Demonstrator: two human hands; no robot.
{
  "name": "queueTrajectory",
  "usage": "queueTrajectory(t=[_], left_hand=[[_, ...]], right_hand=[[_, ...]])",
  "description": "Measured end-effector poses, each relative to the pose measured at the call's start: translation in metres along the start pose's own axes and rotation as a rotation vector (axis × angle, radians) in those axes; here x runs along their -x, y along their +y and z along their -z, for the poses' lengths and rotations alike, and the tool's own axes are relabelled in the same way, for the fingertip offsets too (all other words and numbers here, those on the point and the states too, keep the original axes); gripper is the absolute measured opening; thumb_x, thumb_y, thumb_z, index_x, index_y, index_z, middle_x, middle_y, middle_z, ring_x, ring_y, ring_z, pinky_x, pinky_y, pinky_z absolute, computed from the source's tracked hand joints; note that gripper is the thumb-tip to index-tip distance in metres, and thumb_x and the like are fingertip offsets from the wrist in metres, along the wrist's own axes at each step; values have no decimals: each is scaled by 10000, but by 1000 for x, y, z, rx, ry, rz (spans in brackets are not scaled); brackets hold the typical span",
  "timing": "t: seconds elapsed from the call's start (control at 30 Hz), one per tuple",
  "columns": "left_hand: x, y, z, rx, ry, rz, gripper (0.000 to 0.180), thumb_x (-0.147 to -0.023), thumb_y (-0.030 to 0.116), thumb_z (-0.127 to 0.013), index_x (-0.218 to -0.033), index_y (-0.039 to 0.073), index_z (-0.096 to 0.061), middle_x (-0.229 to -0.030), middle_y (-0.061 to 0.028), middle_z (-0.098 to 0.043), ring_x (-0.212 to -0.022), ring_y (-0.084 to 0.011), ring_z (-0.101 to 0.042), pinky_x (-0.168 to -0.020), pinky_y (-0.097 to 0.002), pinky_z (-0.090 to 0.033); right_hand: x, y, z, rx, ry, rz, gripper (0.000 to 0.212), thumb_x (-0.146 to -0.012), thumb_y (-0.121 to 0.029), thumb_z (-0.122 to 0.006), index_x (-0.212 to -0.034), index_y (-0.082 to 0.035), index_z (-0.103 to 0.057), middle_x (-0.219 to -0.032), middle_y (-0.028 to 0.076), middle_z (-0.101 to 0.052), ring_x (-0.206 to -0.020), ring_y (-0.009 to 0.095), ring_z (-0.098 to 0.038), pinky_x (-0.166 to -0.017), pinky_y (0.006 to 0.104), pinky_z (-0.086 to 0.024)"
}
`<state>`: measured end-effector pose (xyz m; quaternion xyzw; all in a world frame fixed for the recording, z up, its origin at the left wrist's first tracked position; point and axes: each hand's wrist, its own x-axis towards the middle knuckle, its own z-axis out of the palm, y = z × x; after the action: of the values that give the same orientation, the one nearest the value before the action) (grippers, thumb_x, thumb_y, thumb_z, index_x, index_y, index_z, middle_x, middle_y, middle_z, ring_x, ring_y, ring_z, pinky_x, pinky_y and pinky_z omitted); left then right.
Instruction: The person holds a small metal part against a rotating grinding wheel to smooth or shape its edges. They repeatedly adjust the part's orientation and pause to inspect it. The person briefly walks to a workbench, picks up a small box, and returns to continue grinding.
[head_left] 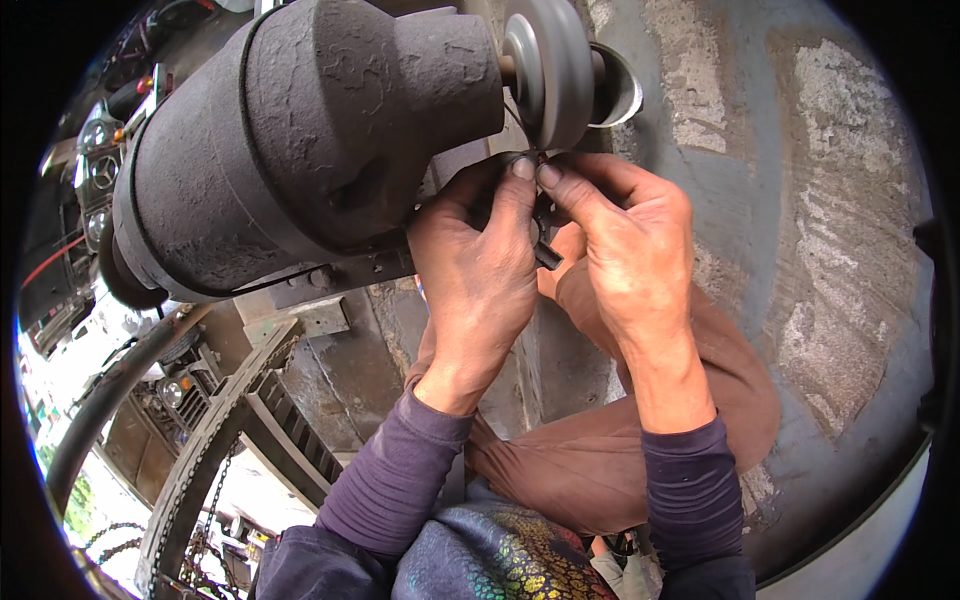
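A grey grinding wheel (568, 80) sits on the shaft of a large dark grinder motor (330, 110), at the top of the head view. Just under the wheel's rim, my left hand (478, 255) and my right hand (640, 235) meet with thumbs side by side. Both are closed in a pinch on something small and dark between the fingertips. Its kind is too small and too covered to make out. A short dark bar end (548, 256) sticks out below the fingers, partly hidden by my left hand; I cannot tell whether it is held.
Right of the wheel, a round metal cup-like part (618, 88) surrounds the shaft end. My bent leg in brown trousers (570, 460) lies below my hands. A worn grey floor (730, 200) spreads to the right. At left stand a curved metal frame (215, 420), hanging chains and vehicle lamps.
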<state>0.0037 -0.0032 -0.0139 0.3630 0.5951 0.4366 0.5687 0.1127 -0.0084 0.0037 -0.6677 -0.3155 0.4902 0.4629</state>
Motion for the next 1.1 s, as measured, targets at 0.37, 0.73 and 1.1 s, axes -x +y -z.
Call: queueTrajectory(t=[0.37,0.73,1.1], left_hand=[[-1,0,-4,68,-45,47,256,-1008,167,-652,-1036,-73,-734,-838,-77,-741,-737,-78,-634,-627,-257,-512],[-8,8,49,123,-348,425,323,-1027,324,-640,-1022,19,-746,-800,9,-674,-641,-34,-534,-571,-194,-405],[11,14,65,-227,-394,183,322,-963,312,-730,-956,-9,-758,-740,7,-667,-658,-36,-545,-588,-225,-429]], right_hand=[[1,0,5,-21,24,-43,183,-928,-63,-715,-1031,85,-749,-868,78,-750,-778,92,-649,-714,247,-526],[14,-20,11,218,-207,-31,164,-932,-78,-717,-949,85,-724,-767,43,-700,-679,92,-599,-602,270,-483],[40,-20,11,664,-190,181,142,-870,-41,-733,-929,82,-697,-830,104,-678,-766,136,-636,-714,274,-500]])
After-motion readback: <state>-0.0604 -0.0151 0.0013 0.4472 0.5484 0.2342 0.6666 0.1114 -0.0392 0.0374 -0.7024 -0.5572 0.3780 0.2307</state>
